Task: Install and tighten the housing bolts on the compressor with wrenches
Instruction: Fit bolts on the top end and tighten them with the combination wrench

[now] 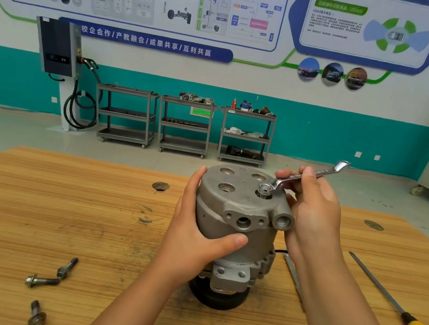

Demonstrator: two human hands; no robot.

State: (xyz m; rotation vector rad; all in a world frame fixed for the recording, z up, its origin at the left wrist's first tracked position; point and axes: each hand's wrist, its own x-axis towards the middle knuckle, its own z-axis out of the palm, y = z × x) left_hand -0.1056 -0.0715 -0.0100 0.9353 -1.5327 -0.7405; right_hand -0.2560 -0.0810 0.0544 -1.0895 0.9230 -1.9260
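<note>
Blue wall banner point(145, 40): "校企合作/产教融合/成果共享/互利共赢"; poster point(369, 26): "ADAS"

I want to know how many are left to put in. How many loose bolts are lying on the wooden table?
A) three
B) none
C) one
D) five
A: three loose bolts lie on the wooden table to the left of the compressor, while a fourth bolt sits in its top under the wrench.

Grey compressor point(235, 221) stands upright, wrench point(318, 174) seated on one top bolt point(264, 189); three loose bolts point(42, 281) lie nearby.
</note>
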